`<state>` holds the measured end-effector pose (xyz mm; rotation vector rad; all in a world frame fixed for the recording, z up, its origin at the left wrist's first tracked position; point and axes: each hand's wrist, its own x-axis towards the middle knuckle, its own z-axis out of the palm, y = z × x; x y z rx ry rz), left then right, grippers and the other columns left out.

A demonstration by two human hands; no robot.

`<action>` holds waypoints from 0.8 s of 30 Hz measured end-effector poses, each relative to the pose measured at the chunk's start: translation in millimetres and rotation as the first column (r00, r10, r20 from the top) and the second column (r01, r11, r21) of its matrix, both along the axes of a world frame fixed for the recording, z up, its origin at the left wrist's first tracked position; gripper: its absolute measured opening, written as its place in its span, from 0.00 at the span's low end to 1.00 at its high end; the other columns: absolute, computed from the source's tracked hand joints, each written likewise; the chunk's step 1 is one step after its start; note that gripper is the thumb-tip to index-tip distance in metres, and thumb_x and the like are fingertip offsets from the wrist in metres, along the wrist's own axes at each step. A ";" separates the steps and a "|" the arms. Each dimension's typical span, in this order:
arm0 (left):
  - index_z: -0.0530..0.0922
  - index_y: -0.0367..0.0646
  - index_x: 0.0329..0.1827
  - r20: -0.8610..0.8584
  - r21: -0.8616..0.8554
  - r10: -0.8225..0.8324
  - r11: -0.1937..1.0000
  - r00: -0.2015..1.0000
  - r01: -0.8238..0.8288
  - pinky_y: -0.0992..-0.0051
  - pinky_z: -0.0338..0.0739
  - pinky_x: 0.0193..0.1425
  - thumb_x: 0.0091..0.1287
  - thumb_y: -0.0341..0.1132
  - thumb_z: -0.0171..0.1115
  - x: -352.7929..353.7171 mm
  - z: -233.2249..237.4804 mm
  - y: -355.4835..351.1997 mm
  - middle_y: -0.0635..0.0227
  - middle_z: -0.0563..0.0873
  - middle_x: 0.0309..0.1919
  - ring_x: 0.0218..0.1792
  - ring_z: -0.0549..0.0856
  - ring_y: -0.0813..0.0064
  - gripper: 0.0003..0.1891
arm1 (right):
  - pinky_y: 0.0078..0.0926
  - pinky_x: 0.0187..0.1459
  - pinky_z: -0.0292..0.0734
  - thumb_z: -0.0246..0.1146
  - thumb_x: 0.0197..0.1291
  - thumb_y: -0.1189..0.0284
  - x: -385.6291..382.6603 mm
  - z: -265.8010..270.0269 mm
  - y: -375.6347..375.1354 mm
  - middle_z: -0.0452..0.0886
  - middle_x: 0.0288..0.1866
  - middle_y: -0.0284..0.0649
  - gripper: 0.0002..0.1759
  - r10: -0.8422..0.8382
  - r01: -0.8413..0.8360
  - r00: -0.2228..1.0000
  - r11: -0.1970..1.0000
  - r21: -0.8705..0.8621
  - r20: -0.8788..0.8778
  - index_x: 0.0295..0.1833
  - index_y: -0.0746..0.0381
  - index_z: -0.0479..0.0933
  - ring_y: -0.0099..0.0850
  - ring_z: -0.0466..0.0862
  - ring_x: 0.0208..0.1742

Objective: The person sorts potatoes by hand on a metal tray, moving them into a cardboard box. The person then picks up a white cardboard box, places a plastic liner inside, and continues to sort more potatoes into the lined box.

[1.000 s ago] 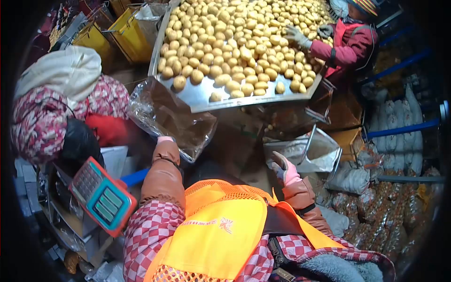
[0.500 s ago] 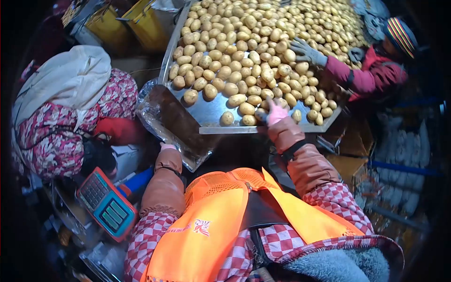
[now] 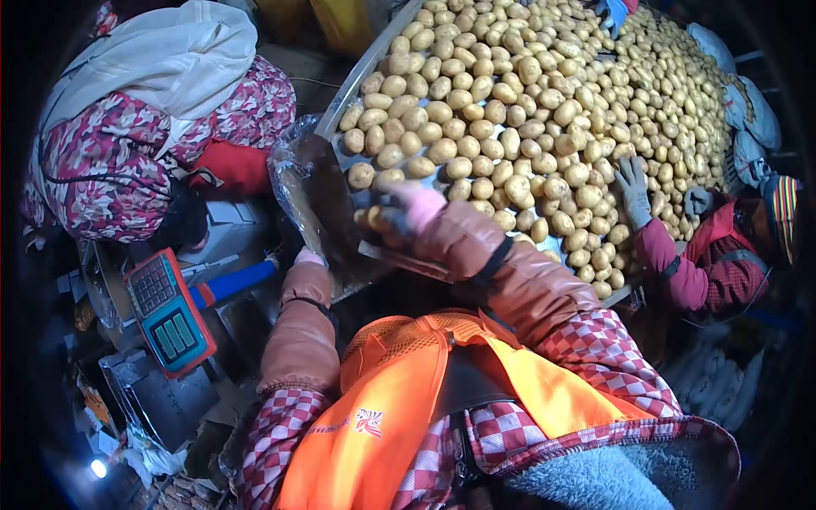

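We look down over our orange mesh vest at the right hand (image 3: 408, 208), pink-gloved and blurred, lying on the near edge of the steel sorting desk (image 3: 408, 262). Its fingers curl over a few of the round yellow-brown potatoes (image 3: 510, 102) at that edge, but we cannot tell whether it is clenched on any of them or only cupping them. The rest of the potatoes cover the desk in a thick layer up to the far side. Just left of the hand, against the desk's near left corner, hangs the clear crinkled plastic bag (image 3: 297, 183), its mouth turned up toward the desk edge. Our left hand (image 3: 306, 255), also in pink, sits at the bag's lower edge and touches it. The brown sleeve hides most of it, so we cannot tell how it grips. Lower left, well apart, lies a red-and-teal electronic scale (image 3: 167, 310). On the right a co-worker's grey-gloved hand (image 3: 633, 191) rests flat on the potatoes, and a person in a floral jacket (image 3: 127, 161) bends at the left.
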<state>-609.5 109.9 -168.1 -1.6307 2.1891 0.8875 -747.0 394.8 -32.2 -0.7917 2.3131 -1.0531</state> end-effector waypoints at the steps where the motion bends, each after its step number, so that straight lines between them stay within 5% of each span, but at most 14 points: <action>1: 0.77 0.44 0.66 0.004 0.002 0.014 1.000 1.000 -0.014 0.62 0.76 0.59 0.68 0.36 0.64 2.6 -2.9 -0.9 0.58 0.84 0.56 0.53 0.83 0.56 0.23 | 0.42 0.62 0.76 0.69 0.60 0.60 -25.7 3.4 12.6 0.74 0.67 0.54 0.33 -0.087 0.095 0.987 0.994 -0.056 0.132 0.71 0.50 0.71 0.50 0.79 0.63; 2: 0.77 0.44 0.66 0.011 0.003 0.027 1.000 1.000 -0.027 0.62 0.76 0.59 0.68 0.36 0.64 5.2 -6.3 -1.5 0.58 0.84 0.56 0.53 0.83 0.56 0.23 | 0.40 0.64 0.74 0.68 0.61 0.59 -51.3 6.7 25.2 0.73 0.68 0.53 0.32 -0.172 0.204 0.950 0.973 -0.105 0.260 0.71 0.49 0.71 0.50 0.77 0.65; 4: 0.77 0.44 0.66 0.030 0.016 0.039 0.999 0.999 -0.039 0.62 0.76 0.59 0.68 0.36 0.64 4.7 -15.6 -5.0 0.58 0.84 0.56 0.53 0.83 0.56 0.23 | 0.44 0.70 0.68 0.69 0.61 0.55 -107.7 11.6 51.7 0.69 0.72 0.50 0.31 -0.443 0.441 0.895 0.896 0.047 0.046 0.69 0.47 0.73 0.50 0.71 0.71; 5: 0.77 0.44 0.66 0.037 0.025 0.048 0.998 0.998 -0.049 0.62 0.76 0.59 0.68 0.36 0.64 6.1 -19.6 -6.2 0.58 0.84 0.56 0.53 0.83 0.56 0.23 | 0.49 0.71 0.64 0.70 0.59 0.53 -123.3 16.2 56.9 0.66 0.74 0.49 0.30 -0.493 0.561 0.803 0.814 0.150 -0.335 0.67 0.46 0.75 0.52 0.67 0.74; 8: 0.77 0.44 0.66 0.047 0.036 0.057 0.998 0.997 -0.058 0.62 0.76 0.59 0.68 0.36 0.64 10.5 -27.9 -11.9 0.58 0.84 0.56 0.53 0.83 0.56 0.23 | 0.64 0.71 0.59 0.71 0.55 0.46 -125.7 4.3 21.1 0.63 0.75 0.49 0.33 -0.338 0.520 0.842 0.713 0.470 -0.420 0.65 0.43 0.75 0.54 0.62 0.76; 10: 0.77 0.44 0.66 0.060 0.046 0.064 0.997 0.996 -0.067 0.62 0.76 0.59 0.68 0.36 0.63 17.8 -32.5 -13.1 0.57 0.84 0.56 0.54 0.83 0.56 0.23 | 0.72 0.70 0.54 0.66 0.52 0.36 -107.1 -0.6 -6.1 0.64 0.74 0.47 0.39 -0.313 0.427 0.882 0.849 0.313 -0.353 0.67 0.40 0.74 0.52 0.62 0.75; 13: 0.77 0.44 0.66 0.068 0.055 0.064 0.996 0.996 -0.068 0.62 0.76 0.60 0.68 0.36 0.63 23.2 -37.5 -15.2 0.57 0.84 0.56 0.54 0.83 0.55 0.23 | 0.65 0.65 0.63 0.69 0.55 0.47 -67.0 2.9 -56.7 0.72 0.68 0.44 0.32 -0.230 0.322 0.942 0.828 0.459 -0.246 0.63 0.45 0.73 0.53 0.73 0.66; 14: 0.77 0.44 0.66 0.068 0.062 0.059 0.996 0.996 -0.063 0.62 0.76 0.60 0.68 0.36 0.63 22.6 -38.5 -14.6 0.57 0.84 0.56 0.54 0.83 0.55 0.23 | 0.69 0.70 0.56 0.70 0.53 0.44 -65.7 7.2 -72.4 0.70 0.72 0.39 0.43 -0.153 0.122 0.988 0.800 0.588 0.004 0.74 0.39 0.64 0.49 0.66 0.74; 17: 0.77 0.44 0.66 0.069 0.075 0.058 0.995 0.996 -0.063 0.61 0.76 0.60 0.68 0.36 0.63 31.6 -44.2 -14.9 0.57 0.84 0.56 0.54 0.82 0.55 0.23 | 0.47 0.67 0.70 0.70 0.57 0.51 -20.7 -18.0 -88.6 0.76 0.65 0.45 0.34 -0.089 0.099 0.995 0.948 0.303 -0.047 0.69 0.44 0.73 0.47 0.75 0.67; 19: 0.77 0.44 0.66 0.066 0.081 0.056 0.995 0.996 -0.061 0.61 0.76 0.60 0.68 0.36 0.63 37.6 -48.7 -15.6 0.56 0.84 0.57 0.54 0.82 0.55 0.23 | 0.40 0.61 0.77 0.67 0.62 0.55 -36.6 -14.5 -57.5 0.83 0.56 0.48 0.30 -0.063 0.049 0.968 0.997 0.064 0.242 0.69 0.48 0.73 0.45 0.83 0.57; 20: 0.77 0.44 0.66 0.072 0.086 0.056 0.994 0.996 -0.062 0.61 0.76 0.60 0.68 0.36 0.63 42.2 -49.8 -14.3 0.56 0.84 0.57 0.54 0.82 0.55 0.23 | 0.35 0.53 0.81 0.66 0.64 0.56 -36.9 22.7 -36.4 0.86 0.48 0.46 0.28 -0.259 0.243 0.947 0.964 0.102 0.189 0.68 0.52 0.74 0.42 0.86 0.46; 21: 0.77 0.44 0.66 0.073 0.095 0.050 0.994 0.996 -0.057 0.61 0.76 0.60 0.68 0.36 0.63 44.0 -51.3 -14.3 0.56 0.84 0.57 0.55 0.82 0.55 0.23 | 0.37 0.44 0.82 0.65 0.66 0.57 -41.2 61.6 -13.6 0.85 0.44 0.43 0.24 -0.532 0.491 0.731 0.845 0.210 0.428 0.64 0.54 0.75 0.35 0.85 0.42; 22: 0.77 0.44 0.66 0.074 0.098 0.049 0.994 0.996 -0.056 0.61 0.76 0.60 0.68 0.36 0.63 44.3 -52.3 -15.3 0.56 0.84 0.57 0.55 0.82 0.55 0.23 | 0.39 0.50 0.80 0.67 0.63 0.57 -46.8 70.1 21.1 0.81 0.51 0.47 0.27 -0.660 0.647 0.673 0.744 0.168 0.333 0.65 0.54 0.75 0.40 0.82 0.48; 24: 0.77 0.44 0.66 0.068 0.102 0.048 0.993 0.997 -0.055 0.61 0.75 0.60 0.68 0.36 0.63 45.3 -54.9 -17.2 0.56 0.84 0.57 0.55 0.82 0.55 0.23 | 0.42 0.61 0.75 0.72 0.58 0.57 -54.3 50.4 105.9 0.72 0.64 0.55 0.34 -0.795 0.828 0.558 0.552 0.098 -0.239 0.68 0.56 0.74 0.50 0.75 0.62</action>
